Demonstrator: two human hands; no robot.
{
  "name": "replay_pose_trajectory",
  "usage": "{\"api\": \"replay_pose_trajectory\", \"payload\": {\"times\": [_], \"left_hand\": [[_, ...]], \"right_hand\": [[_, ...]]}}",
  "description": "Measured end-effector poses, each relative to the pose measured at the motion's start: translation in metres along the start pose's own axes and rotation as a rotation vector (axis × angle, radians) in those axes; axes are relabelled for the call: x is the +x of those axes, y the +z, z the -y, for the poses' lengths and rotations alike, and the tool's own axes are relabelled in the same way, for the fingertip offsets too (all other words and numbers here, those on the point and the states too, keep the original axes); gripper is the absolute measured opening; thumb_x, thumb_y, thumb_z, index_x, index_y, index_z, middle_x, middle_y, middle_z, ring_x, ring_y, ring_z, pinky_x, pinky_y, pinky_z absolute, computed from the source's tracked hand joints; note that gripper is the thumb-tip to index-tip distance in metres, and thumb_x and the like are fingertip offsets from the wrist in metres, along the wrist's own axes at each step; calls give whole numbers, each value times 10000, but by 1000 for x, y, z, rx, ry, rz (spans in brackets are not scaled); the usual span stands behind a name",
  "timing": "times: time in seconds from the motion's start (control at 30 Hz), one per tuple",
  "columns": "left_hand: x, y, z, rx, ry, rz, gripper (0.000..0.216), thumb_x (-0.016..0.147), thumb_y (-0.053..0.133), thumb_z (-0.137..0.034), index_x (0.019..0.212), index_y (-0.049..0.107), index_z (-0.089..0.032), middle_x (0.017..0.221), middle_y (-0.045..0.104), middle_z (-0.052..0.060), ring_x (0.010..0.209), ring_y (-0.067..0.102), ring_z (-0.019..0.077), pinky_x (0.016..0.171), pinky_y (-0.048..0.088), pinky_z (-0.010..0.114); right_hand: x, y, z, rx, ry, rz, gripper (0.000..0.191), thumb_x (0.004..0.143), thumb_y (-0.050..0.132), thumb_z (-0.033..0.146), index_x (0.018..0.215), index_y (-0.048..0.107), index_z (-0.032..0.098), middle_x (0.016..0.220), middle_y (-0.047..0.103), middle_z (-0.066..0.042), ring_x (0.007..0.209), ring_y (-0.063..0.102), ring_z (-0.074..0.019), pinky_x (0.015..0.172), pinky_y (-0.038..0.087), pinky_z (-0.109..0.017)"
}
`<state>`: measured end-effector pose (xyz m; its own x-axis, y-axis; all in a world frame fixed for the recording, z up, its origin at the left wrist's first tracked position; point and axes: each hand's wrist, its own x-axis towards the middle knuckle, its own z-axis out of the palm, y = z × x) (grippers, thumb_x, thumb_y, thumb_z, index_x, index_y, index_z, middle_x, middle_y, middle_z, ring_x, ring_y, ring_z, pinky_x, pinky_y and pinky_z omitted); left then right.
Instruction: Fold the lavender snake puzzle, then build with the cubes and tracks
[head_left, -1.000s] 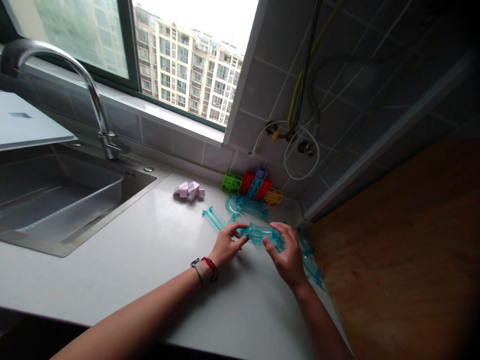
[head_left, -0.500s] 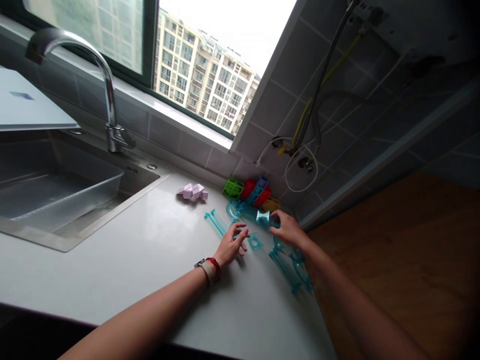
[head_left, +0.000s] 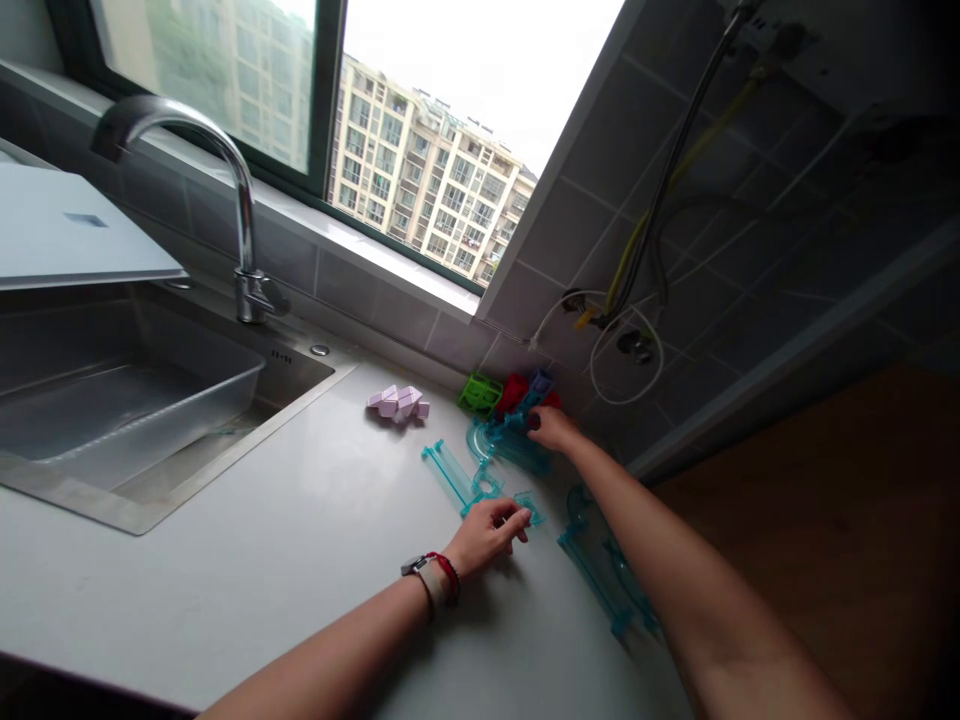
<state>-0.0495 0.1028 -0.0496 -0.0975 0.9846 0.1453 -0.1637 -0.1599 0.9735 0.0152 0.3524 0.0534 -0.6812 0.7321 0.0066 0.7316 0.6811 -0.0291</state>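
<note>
My left hand hovers low over the counter, its fingers loosely bent and apart, with nothing visibly held. Just beyond its fingertips lies a clear teal plastic plate with a hole. A long teal track piece and a teal ring-shaped piece are behind that hand. My right hand reaches to the back corner, closed on a small teal plastic piece that its fingers partly hide. Under it are a teal curved track and a straight teal track.
Green and red plastic blocks stand against the wall. A pale pink faceted object sits left of them. More teal tracks lie near the right edge. Left are the sink and faucet; hoses hang at right.
My right hand has moved back and left with the teal piece, over the tracks by the coloured blocks. My left hand has drawn its fingers closer together. The view has shifted slightly.
</note>
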Motion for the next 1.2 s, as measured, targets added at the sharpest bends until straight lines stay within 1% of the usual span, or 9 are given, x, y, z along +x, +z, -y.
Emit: {"api": "replay_pose_trajectory", "payload": {"times": [0.23,0.4,0.47,0.6,0.77,0.87,1.0,1.1,1.2], "left_hand": [[0,-1,1,14,-16,-3,508,916,600,-641,856,724,-152,766,732,69,562,585,134,533,442,239],[1,-1,1,5,-17,-8,515,919,591,-644,852,707,-147,782,732,77,554,580,130,522,433,237],[1,-1,1,2,-15,-9,514,919,590,-644,851,701,-146,778,730,78,549,581,130,519,431,238],[0,-1,0,-5,-8,-18,510,918,597,-636,854,705,-142,764,727,76,541,578,129,514,431,238],[0,0,2,-32,0,-31,493,915,616,-616,854,721,-139,745,730,69,529,575,124,509,435,231],[0,0,4,-30,-3,-30,481,902,638,-611,840,725,-143,744,729,61,540,581,126,504,430,223],[-4,-1,-1,45,1,-64,502,901,614,-636,842,709,-147,750,718,55,538,578,128,505,432,231],[-9,-9,-9,163,37,-176,506,910,592,-643,802,682,-157,632,639,14,502,517,120,498,401,231],[-15,-21,-15,280,97,-318,521,921,555,-662,741,632,-178,514,485,-36,491,458,122,495,372,232]], "right_hand": [[0,10,0,19,4,-32,322,1013,645,357,1288,633,190,1319,644,-101,1112,670,-244,940,587,-456],[-27,11,6,98,12,-253,568,802,841,292,1325,646,189,1328,616,-152,1236,612,-327,1082,488,-473],[-48,10,13,142,9,-365,598,818,800,294,1377,609,209,1359,584,-147,1287,577,-329,1116,459,-474],[-131,28,33,227,1,-574,511,968,578,307,1464,501,211,1466,495,-166,1391,488,-315,1156,423,-527],[-290,96,46,424,10,-814,425,964,605,301,1386,568,328,1396,587,-136,1285,575,-371,1061,465,-623],[-347,123,53,441,-80,-838,292,928,630,123,1164,687,286,1151,679,-101,1059,677,-295,920,545,-468],[-320,120,85,717,-324,-457,313,939,526,78,1182,651,230,1038,671,-81,895,682,-199,775,578,-296],[-261,103,107,826,-208,-476,355,892,518,59,1193,637,206,1084,663,-88,908,662,-191,782,552,-281],[-220,96,121,884,-243,-460,229,825,527,45,950,645,196,913,653,-46,809,626,-180,744,509,-272]]}}
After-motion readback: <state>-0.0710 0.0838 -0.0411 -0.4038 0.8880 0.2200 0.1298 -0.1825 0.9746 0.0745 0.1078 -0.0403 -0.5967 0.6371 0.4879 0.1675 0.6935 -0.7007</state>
